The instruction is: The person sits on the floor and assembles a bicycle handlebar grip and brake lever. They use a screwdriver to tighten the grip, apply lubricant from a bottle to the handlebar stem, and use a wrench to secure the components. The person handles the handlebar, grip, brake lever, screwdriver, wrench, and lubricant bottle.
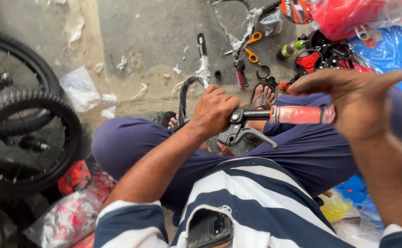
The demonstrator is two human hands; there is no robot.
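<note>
Head view: left hand (214, 111) fingers closed around handlebar (249, 115) beside brake lever (242, 133); right hand (348, 103) fingers extended, palm pressing orange grip (302, 115).

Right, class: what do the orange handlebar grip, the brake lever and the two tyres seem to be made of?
Orange grip: probably soft rubber or foam under a clear glossy wrap that shows highlights.
Brake lever: black, matte, likely moulded plastic or painted metal; cannot tell which.
Tyres: black rubber, dull, with knobbly tread blocks.

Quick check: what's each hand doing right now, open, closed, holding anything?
Left hand: closed around the handlebar next to the brake lever.
Right hand: open, palm against the end of the orange grip, fingers extended.
</note>
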